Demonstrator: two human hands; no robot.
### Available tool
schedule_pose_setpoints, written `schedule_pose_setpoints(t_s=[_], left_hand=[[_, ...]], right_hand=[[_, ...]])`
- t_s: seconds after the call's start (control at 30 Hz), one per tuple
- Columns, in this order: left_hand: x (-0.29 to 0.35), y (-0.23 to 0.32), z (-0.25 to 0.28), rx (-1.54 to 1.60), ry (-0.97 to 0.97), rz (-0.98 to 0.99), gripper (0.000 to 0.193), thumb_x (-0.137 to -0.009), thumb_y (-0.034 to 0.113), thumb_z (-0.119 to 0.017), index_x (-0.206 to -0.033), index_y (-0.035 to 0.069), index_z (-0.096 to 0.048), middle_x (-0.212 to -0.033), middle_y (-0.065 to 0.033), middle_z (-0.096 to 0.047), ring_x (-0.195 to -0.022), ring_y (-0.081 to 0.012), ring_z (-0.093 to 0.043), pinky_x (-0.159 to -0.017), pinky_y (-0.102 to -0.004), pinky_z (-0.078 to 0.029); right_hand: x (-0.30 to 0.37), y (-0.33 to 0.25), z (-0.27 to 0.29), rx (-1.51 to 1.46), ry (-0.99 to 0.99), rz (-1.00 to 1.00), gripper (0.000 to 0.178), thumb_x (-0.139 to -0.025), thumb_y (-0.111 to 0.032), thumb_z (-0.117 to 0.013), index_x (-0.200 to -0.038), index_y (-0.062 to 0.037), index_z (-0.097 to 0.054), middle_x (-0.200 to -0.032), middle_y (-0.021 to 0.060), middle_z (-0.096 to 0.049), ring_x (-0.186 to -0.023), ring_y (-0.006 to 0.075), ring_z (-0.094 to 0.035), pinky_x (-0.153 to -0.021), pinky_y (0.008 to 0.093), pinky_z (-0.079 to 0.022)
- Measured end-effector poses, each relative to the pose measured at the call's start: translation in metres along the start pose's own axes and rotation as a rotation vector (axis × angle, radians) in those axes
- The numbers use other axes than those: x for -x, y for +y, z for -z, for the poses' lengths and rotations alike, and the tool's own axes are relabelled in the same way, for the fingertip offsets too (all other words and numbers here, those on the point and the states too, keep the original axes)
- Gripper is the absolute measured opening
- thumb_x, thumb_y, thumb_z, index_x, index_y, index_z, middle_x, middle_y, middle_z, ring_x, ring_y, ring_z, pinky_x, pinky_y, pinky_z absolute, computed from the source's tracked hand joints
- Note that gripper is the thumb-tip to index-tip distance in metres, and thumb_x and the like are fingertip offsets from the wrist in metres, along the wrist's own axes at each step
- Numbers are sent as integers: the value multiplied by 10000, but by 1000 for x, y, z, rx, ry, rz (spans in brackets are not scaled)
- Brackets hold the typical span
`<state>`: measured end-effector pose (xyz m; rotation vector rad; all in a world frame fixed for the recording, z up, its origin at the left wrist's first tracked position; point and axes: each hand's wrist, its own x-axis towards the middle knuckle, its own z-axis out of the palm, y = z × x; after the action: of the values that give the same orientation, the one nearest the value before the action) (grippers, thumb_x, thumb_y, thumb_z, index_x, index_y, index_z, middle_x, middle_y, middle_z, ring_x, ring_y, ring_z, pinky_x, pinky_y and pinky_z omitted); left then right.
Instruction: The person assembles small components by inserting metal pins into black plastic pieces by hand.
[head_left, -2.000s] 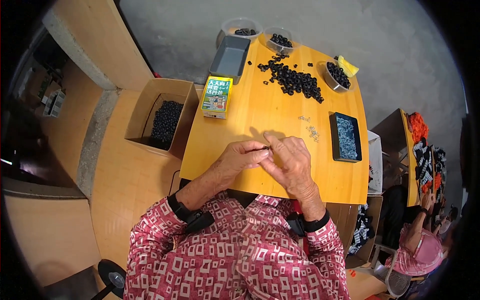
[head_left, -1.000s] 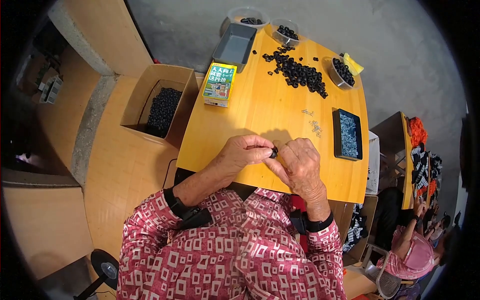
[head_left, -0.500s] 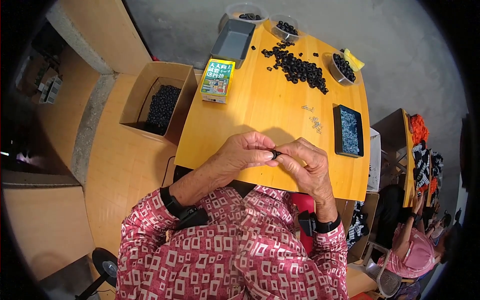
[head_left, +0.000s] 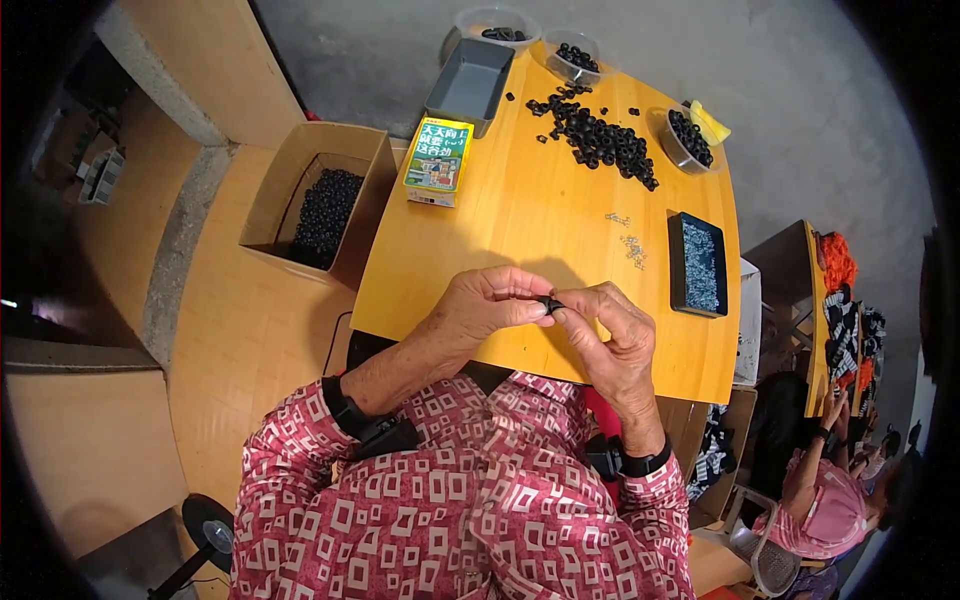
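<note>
A small black plastic part is pinched between my two hands, just above the table's near edge; its exact kind is too small to tell. My left hand closes thumb and fingers on its left side. From the right, my right hand grips it with thumb and forefinger. Beyond them on the yellow wooden table lies a small scatter of silvery metal pieces. Farther off spreads a heap of black ring-like parts.
A black tray of metal pieces lies at right. Tubs of black parts and a grey bin line the far side, with a yellow box at left. A cardboard carton stands left; another person sits right.
Both hands stay at the same spot with the black part. It has turned slightly between the fingertips, and the right wrist has shifted a little.
</note>
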<state>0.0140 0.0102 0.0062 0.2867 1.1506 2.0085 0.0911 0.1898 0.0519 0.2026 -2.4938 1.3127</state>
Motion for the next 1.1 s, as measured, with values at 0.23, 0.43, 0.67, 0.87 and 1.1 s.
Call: schedule_pose_setpoints(t_s=[0.23, 0.43, 0.67, 0.87, 1.1], left_hand=[[1, 0, -3, 28, -4, -12, 189, -898, 49, -685, -1081, 5, -662, -1029, -70, -688, -983, -165, -662, -942, -294, -504], [0, -3, -2, 0, 0, -31, 192, -895, 51, -691, -1080, 9, -664, -1028, -57, -685, -990, -149, -649, -938, -289, -498], [-1, -7, 0, -95, 63, -22, 220, -870, 49, -718, -1082, 11, -673, -1029, -38, -681, -982, -121, -624, -932, -280, -490], [1, -8, -1, -99, 80, -25, 240, -874, 71, -716, -1101, 4, -675, -1042, -52, -687, -985, -133, -635, -923, -287, -502], [1, -9, -1, -126, 84, -2, 216, -895, 74, -690, -1091, -17, -677, -1029, -64, -694, -974, -140, -644, -919, -292, -508]], right_hand=[[3, 0, 1, -75, 88, -56, 139, -828, 38, -712, -964, 12, -703, -855, 90, -685, -792, 158, -640, -704, 271, -494], [3, 0, 0, -35, 73, -22, 148, -816, 38, -719, -960, 8, -704, -842, 93, -679, -762, 178, -631, -690, 283, -496], [1, -3, -3, 74, 59, 34, 162, -793, 39, -735, -949, 8, -706, -831, 100, -673, -751, 220, -629, -678, 305, -506], [3, -5, -9, 157, 46, 56, 226, -794, 34, -743, -1016, 5, -710, -832, 102, -662, -772, 216, -637, -685, 305, -512], [14, 4, -19, 6, 78, -29, 307, -805, 50, -730, -1108, 3, -705, -873, 100, -643, -818, 210, -623, -714, 308, -514]])
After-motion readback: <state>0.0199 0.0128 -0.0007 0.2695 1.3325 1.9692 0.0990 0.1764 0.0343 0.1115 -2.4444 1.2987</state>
